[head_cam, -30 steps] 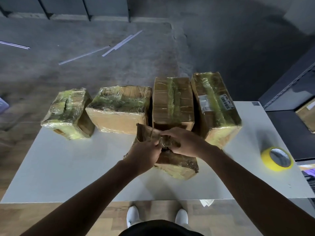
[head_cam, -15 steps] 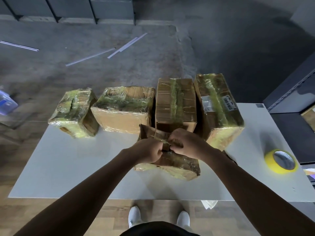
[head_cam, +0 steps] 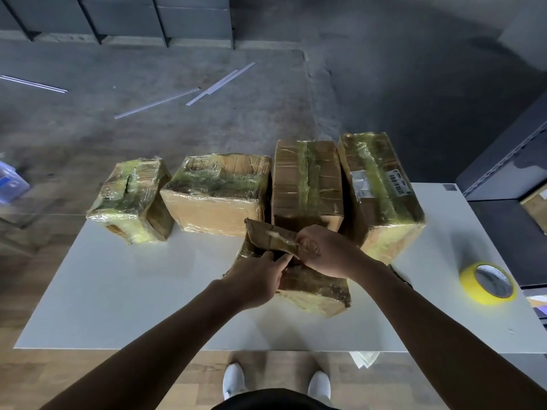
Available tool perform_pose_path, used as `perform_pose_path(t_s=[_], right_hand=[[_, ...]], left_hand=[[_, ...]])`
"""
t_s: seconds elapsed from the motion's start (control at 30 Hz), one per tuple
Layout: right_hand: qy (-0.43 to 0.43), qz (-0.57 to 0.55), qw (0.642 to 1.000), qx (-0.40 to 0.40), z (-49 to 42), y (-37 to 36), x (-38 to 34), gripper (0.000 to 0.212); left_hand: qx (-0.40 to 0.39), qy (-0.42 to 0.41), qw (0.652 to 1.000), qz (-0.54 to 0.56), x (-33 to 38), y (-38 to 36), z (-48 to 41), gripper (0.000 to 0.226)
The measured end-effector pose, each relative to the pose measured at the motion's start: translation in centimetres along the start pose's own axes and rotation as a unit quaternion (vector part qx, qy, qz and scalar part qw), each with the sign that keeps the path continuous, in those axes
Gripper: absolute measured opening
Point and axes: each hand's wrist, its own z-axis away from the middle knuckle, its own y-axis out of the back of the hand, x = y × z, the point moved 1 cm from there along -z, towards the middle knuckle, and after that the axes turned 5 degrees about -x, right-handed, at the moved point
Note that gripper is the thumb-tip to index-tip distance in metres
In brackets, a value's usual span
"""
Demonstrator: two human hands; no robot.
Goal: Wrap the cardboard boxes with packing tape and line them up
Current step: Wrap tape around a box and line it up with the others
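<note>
Several tape-wrapped cardboard boxes stand in a row along the far edge of the white table (head_cam: 124, 291): a small one (head_cam: 130, 199) at the left, a wide one (head_cam: 216, 193), a tall brown one (head_cam: 306, 182) and a labelled one (head_cam: 379, 184). In front of them sits a crumpled small box (head_cam: 313, 288) with one flap (head_cam: 268, 236) raised. My right hand (head_cam: 328, 251) pinches the near end of that flap. My left hand (head_cam: 256, 279) rests on the box's left side, its fingers reaching into the opening under the flap.
A yellow roll of packing tape (head_cam: 490, 284) lies on the table's right end. Dark shelving (head_cam: 509, 161) stands to the right. Thin white strips (head_cam: 219, 84) lie on the concrete floor beyond the table, and a blue bin (head_cam: 11, 184) sits at the left.
My hands have parted slightly: the left one dropped lower onto the box's side while the right one keeps hold of the flap. The view has shifted a little.
</note>
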Motion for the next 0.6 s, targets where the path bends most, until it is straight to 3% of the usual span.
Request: perform_pose_path(t_s=[0.23,0.37,0.5,0.6], right_hand=[[-0.003,0.033,0.999,-0.03,0.2,0.1,-0.4,0.046],[-0.007,0.056,0.998,0.036,-0.3,-0.7,-0.8,0.028],[-0.015,0.052,0.998,0.035,-0.5,-0.8,-0.7,0.024],[-0.011,0.061,0.997,0.038,-0.4,-0.9,-0.5,0.028]], left_hand=[[0.031,-0.011,0.999,0.025,-0.2,-0.8,-0.1,0.056],[0.024,0.001,1.0,0.02,-0.3,-0.3,0.0,0.057],[0.008,0.061,0.998,0.029,-0.5,0.5,-0.9,0.033],[-0.022,0.062,0.997,0.028,-0.4,1.3,-1.9,0.029]])
